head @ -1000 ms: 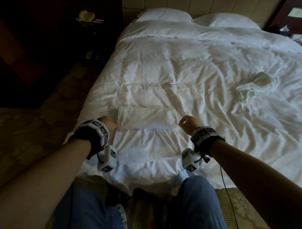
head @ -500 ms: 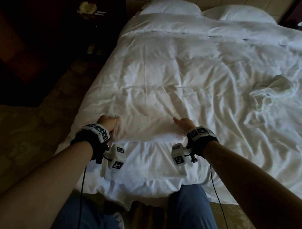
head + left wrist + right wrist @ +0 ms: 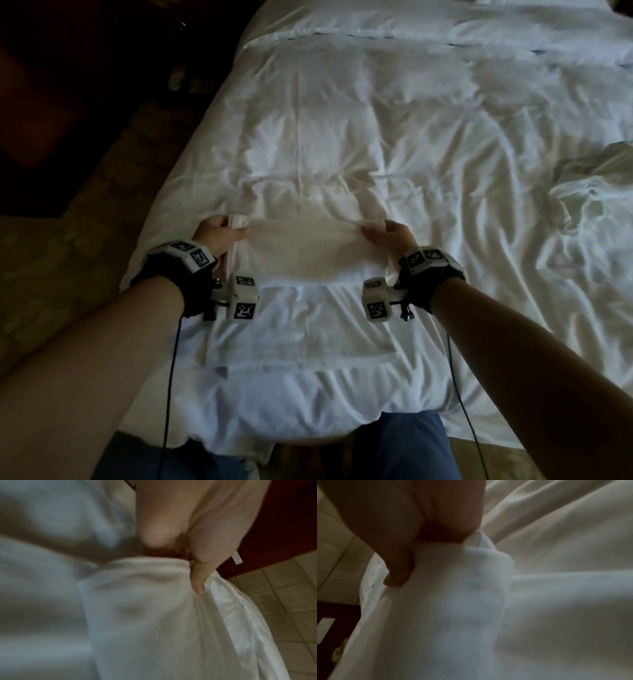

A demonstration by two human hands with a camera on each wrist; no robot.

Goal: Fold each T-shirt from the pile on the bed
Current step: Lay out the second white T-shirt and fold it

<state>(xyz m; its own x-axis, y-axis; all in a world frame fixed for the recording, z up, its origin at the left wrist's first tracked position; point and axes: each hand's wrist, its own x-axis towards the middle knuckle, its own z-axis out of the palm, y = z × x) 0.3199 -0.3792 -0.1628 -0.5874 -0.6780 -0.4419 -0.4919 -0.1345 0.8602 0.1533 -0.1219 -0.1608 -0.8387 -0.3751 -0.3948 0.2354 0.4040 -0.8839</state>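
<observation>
A white T-shirt (image 3: 301,301) lies partly folded at the near end of the bed (image 3: 359,113). My left hand (image 3: 219,233) pinches its far left corner and my right hand (image 3: 387,233) pinches its far right corner, so the far edge hangs stretched and slightly lifted between them. In the left wrist view my left hand's fingers (image 3: 197,577) curl over a rolled white fabric edge (image 3: 145,566). In the right wrist view my right hand's thumb (image 3: 397,566) and fingers pinch a peaked fold of the T-shirt (image 3: 481,543). A crumpled white garment (image 3: 596,198) lies on the bed's right side.
A rumpled white duvet covers the bed. Dark floor and dark furniture (image 3: 68,102) lie to the left, with small objects (image 3: 178,78) on the floor near the bed. My legs in blue jeans (image 3: 404,445) stand at the foot of the bed. Cables (image 3: 455,377) hang from both wrists.
Both hands have taken the T-shirt's far corners and lifted them, so the far edge now hangs taut between them. The head view has tilted down and closer.
</observation>
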